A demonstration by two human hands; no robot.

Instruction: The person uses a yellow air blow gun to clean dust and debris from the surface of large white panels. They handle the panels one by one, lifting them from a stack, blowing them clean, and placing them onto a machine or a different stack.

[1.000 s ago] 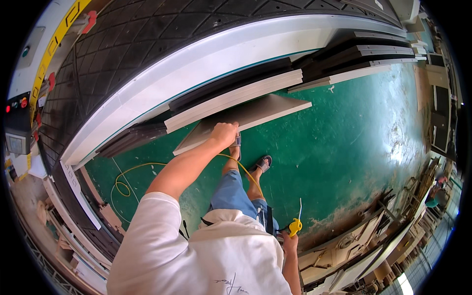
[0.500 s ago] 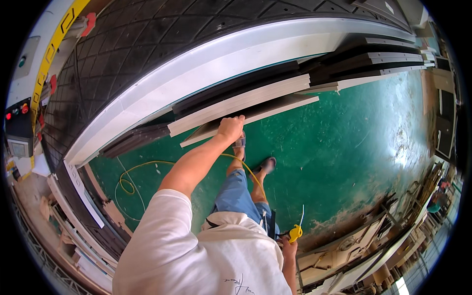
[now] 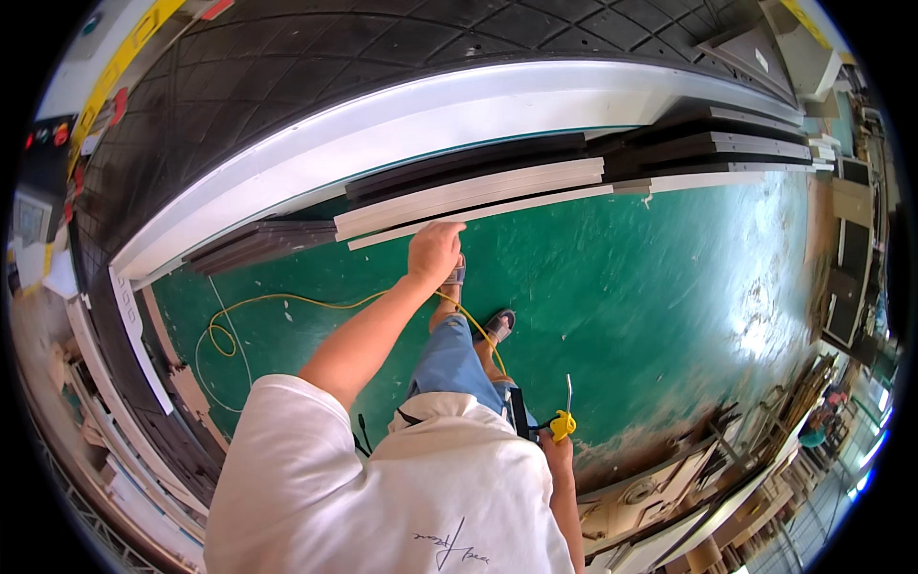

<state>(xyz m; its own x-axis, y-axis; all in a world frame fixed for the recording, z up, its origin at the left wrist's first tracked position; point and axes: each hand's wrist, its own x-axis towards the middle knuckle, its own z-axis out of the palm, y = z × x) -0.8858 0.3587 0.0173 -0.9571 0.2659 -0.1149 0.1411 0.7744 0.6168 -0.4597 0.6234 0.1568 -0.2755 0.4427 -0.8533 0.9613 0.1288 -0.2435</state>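
Observation:
My left hand (image 3: 435,253) is at the top edge of the outermost panel (image 3: 535,204), fingers closed over that edge; the fingertips are partly hidden. This panel has a pale edge and leans close against a stack of similar panels (image 3: 478,191). Low at my right side, my right hand (image 3: 557,450) grips a yellow air blow gun (image 3: 563,425) with a thin metal nozzle pointing up. A yellow air hose (image 3: 354,305) runs over the floor and past my legs.
Behind the panels stands a long machine bed with a white side (image 3: 459,120) and a black ribbed top (image 3: 382,48). Dark panels (image 3: 258,247) lean at the left, more (image 3: 717,148) at the right. Wood scraps and boards (image 3: 660,478) lie at the lower right on the green floor (image 3: 612,306).
The outermost panel has swung in from its tilted position toward the stack, with my left hand at its edge. My right hand still holds the blow gun.

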